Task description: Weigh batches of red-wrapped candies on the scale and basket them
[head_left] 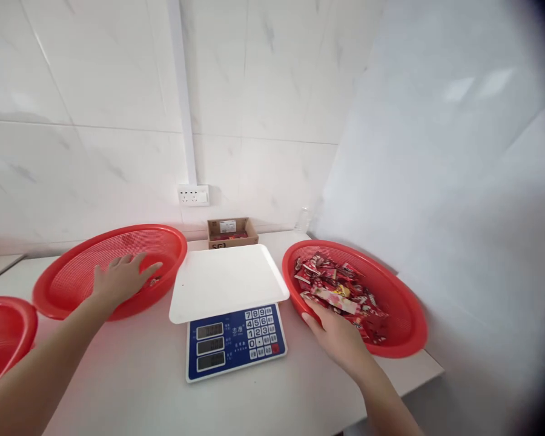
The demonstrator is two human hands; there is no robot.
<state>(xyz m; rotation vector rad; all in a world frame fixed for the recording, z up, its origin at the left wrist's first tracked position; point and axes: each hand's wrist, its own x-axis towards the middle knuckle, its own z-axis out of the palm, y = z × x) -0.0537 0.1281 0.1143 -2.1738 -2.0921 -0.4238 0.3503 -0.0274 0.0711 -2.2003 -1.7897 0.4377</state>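
Note:
My left hand point(120, 277) hovers over a large red plastic basket point(79, 260) on the left, fingers spread and nothing in them. A small wrapped piece point(153, 281) shows in that basket beside my thumb; the rest of its bottom is partly hidden by my hand. On the right, my right hand point(333, 336) grips the near left rim of another red basket point(404, 315), thumb outside and fingers over the edge. Inside it lies a heap of red-wrapped snack packets point(331, 284). Between the baskets stands a digital scale point(236, 342) with a bare white tray point(229, 281).
A small open cardboard box point(232, 233) with red packets stands behind the scale. At the far left is part of a third red basket point(9, 303). A clear glass or jar point(303, 219) stands by the wall corner. A power socket point(194, 195) is on the tiled wall.

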